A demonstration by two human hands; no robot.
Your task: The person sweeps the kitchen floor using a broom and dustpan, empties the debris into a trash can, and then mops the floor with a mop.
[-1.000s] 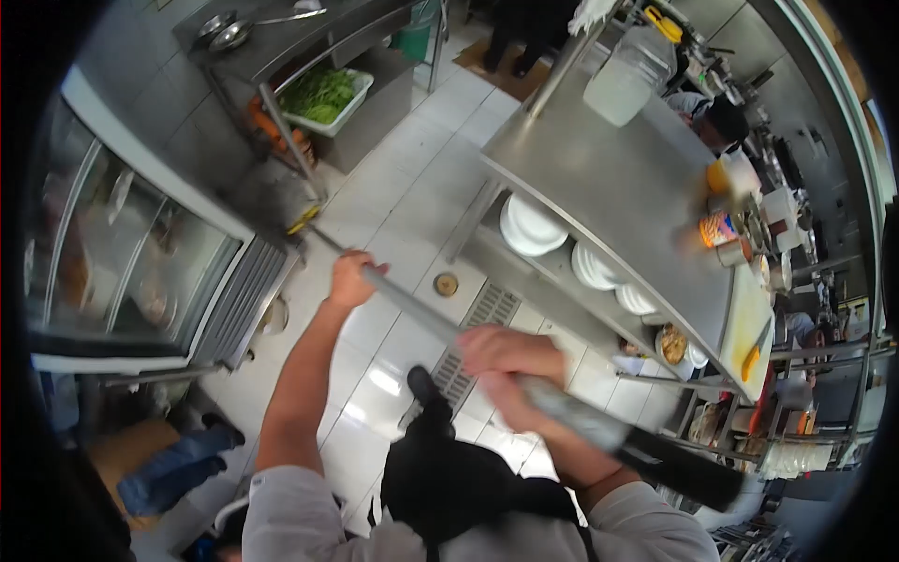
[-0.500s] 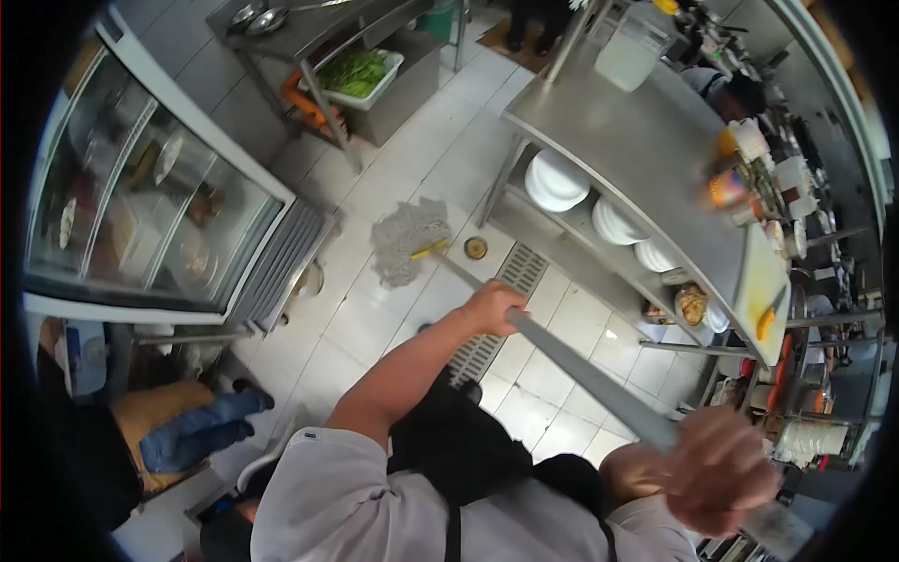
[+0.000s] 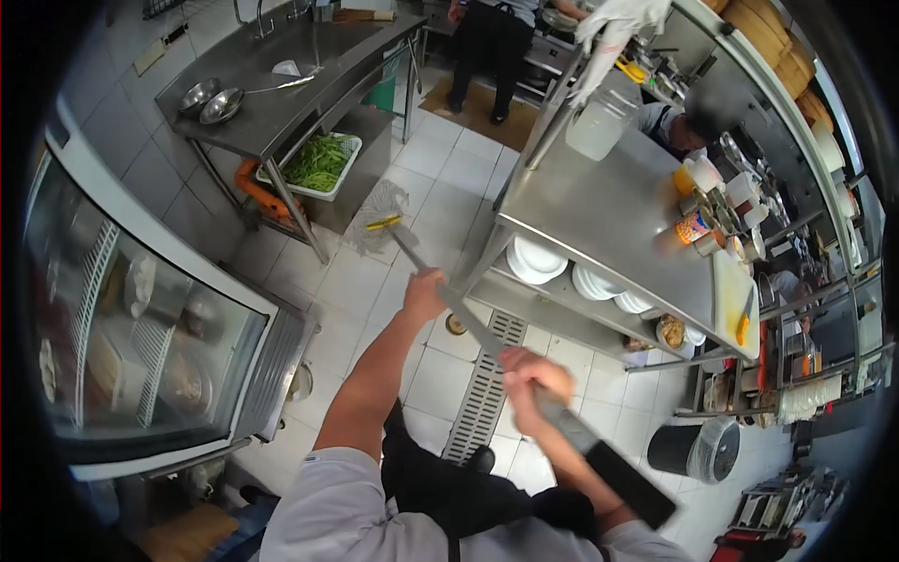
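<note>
A long-handled mop (image 3: 478, 328) slants across the middle of the view, its grey string head (image 3: 375, 201) spread on the white floor tiles beside the steel table's leg. A yellow clamp joins head and handle. My left hand (image 3: 425, 294) is wrapped round the lower part of the grey handle, arm stretched forward. Higher up, my right hand (image 3: 536, 382) grips the same handle, slightly blurred. The handle's black end reaches past my right forearm. Near my feet a slotted floor drain (image 3: 482, 403) runs between the tiles.
A glass-door fridge (image 3: 154, 365) stands at left. The steel sink table (image 3: 309, 70) has a basket of greens (image 3: 323, 161) below. At right, a steel counter (image 3: 599, 206) bears cans and a cutting board, with plates (image 3: 538, 258) underneath. A black bin (image 3: 693, 450) stands lower right. Other people work beyond.
The mop head has moved forward, toward the sink table. My left hand has reached farther out with it, and my right hand has come forward and inward. The view has tilted up.
</note>
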